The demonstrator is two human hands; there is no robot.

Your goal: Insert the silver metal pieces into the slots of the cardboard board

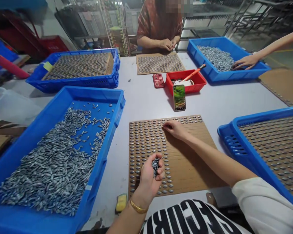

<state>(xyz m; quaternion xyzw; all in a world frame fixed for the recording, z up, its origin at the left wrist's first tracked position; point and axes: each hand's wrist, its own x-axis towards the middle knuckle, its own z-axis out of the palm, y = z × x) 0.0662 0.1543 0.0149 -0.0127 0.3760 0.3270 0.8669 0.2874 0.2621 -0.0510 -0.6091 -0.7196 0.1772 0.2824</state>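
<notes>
Left hand (148, 177) curls closed around striped seeds (155, 165) above a brown board (188, 162); right hand (175, 129) lies open on the board, fingertips touching its seed rows (146, 136).

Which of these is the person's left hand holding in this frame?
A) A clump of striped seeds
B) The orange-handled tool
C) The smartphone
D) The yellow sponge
A: the left hand is curled around a clump of striped seeds, held over the brown board.
</notes>
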